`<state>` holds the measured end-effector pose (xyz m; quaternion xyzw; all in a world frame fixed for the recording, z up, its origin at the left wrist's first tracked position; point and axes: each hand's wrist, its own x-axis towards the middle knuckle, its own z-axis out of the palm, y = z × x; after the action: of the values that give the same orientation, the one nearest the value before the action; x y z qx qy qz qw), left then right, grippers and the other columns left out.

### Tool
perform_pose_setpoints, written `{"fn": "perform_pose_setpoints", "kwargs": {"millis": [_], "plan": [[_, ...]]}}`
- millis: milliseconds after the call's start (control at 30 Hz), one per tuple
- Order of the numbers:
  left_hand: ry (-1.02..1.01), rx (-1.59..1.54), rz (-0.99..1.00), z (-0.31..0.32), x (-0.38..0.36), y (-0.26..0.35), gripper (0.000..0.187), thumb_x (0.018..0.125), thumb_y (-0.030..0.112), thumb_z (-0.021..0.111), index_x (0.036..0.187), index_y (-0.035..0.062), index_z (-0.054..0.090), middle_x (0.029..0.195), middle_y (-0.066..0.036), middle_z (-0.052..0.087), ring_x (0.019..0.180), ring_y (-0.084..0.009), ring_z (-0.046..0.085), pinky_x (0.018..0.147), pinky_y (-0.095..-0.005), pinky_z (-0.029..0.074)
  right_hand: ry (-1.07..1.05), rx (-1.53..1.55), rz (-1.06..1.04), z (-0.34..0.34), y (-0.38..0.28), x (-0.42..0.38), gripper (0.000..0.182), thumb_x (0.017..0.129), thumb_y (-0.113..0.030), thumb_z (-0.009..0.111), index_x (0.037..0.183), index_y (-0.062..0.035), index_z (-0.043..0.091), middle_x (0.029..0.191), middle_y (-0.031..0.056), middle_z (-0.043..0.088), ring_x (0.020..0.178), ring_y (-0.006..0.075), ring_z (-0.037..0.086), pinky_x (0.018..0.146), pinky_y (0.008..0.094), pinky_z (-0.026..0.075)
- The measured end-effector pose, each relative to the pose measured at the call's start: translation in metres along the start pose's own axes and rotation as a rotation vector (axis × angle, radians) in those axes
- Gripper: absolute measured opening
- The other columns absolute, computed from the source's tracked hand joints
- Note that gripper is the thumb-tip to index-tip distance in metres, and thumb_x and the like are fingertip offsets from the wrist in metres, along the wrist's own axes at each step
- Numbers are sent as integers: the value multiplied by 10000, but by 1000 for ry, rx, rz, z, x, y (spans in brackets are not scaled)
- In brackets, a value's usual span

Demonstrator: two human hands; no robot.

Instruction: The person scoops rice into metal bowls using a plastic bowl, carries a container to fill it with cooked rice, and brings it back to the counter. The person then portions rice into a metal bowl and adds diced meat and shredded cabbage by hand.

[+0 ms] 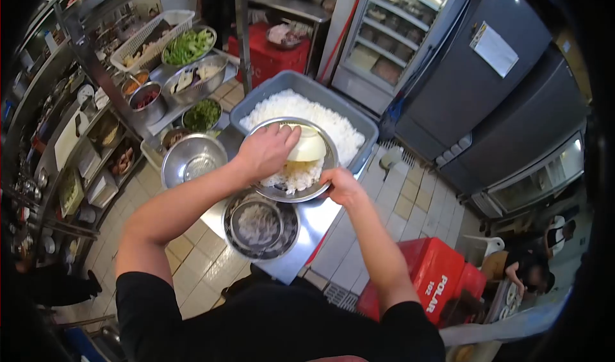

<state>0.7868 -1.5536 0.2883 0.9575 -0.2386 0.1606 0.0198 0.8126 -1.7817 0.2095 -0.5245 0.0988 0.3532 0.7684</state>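
My left hand is closed on a pale yellow bowl, which is tilted over inside a metal bowl. White rice lies in the metal bowl, below the yellow one. At the right rim of the metal bowl, the fingers of my right hand are closed on its edge. Behind it stands a grey plastic tub heaped with more rice. Nearer to me, a round metal pan holds some whitish stuff that I cannot make out. An empty-looking steel bowl is beside my left forearm.
On the left, a metal shelf carries a bowl of sliced green vegetables, a white basket and several pots. A red cooler box stands to my right. Grey fridges line the far right. Other people are at the right edge.
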Motion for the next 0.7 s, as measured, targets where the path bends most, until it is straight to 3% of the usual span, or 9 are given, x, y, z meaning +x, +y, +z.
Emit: {"fn": "perform_pose_setpoints", "kwargs": {"millis": [67,167,200,267,333,400,533,667,700], "plan": [[6,-137,-121,8,34,-20,473,750,122,593,1213,54,525,1066,-135,582,1021,-321,558,836,-416,479,29,121,-70,-6,2,8,633,648,83,468,1273,-11,427,1092,185,598,903,353,663,661,507,609],[430,-231,-159,16,67,-60,303,747,51,515,1049,25,533,1000,-174,571,947,-366,546,765,-470,483,46,224,-146,-31,20,25,579,695,35,457,1272,5,419,1099,203,598,866,346,671,615,471,610],[437,-229,-226,16,75,-72,217,763,32,511,980,41,519,971,-185,559,934,-393,550,775,-494,468,101,233,-218,-43,33,36,568,704,23,454,1271,11,416,1097,206,599,857,343,673,599,461,607],[400,-286,-312,32,83,-100,196,790,36,509,986,43,516,991,-180,570,938,-396,567,784,-493,470,211,259,-369,-59,46,50,619,717,9,460,1324,-21,343,1116,207,585,825,328,672,559,434,596],[257,-288,-413,62,85,-125,193,809,51,511,1002,40,510,1011,-176,577,944,-392,579,792,-489,476,409,265,-625,-55,49,60,586,711,-7,464,1292,12,398,1093,212,599,806,321,667,543,435,581],[170,-281,-457,98,91,-151,195,822,65,510,1015,39,505,1029,-172,584,958,-385,588,803,-484,481,476,325,-744,-72,61,88,619,699,4,464,1311,-26,377,1105,195,587,802,312,665,534,439,582],[107,-225,-403,173,109,-191,240,837,99,503,1070,46,505,1032,-173,599,940,-381,615,805,-490,495,642,444,-870,-66,63,101,633,694,10,465,1320,-30,380,1123,177,577,812,323,664,529,442,590],[-117,-210,-321,210,141,-208,253,826,102,510,1065,28,544,1005,-218,637,930,-400,631,797,-494,506,709,410,-859,-67,73,89,632,695,18,468,1320,-37,391,1151,164,565,855,329,656,512,460,590],[-174,-222,-308,216,149,-208,247,821,106,513,1053,28,551,1001,-224,644,944,-401,630,805,-491,505,718,417,-878,-52,66,75,596,696,28,479,1288,-23,432,1134,142,571,917,276,633,623,416,590]]}}
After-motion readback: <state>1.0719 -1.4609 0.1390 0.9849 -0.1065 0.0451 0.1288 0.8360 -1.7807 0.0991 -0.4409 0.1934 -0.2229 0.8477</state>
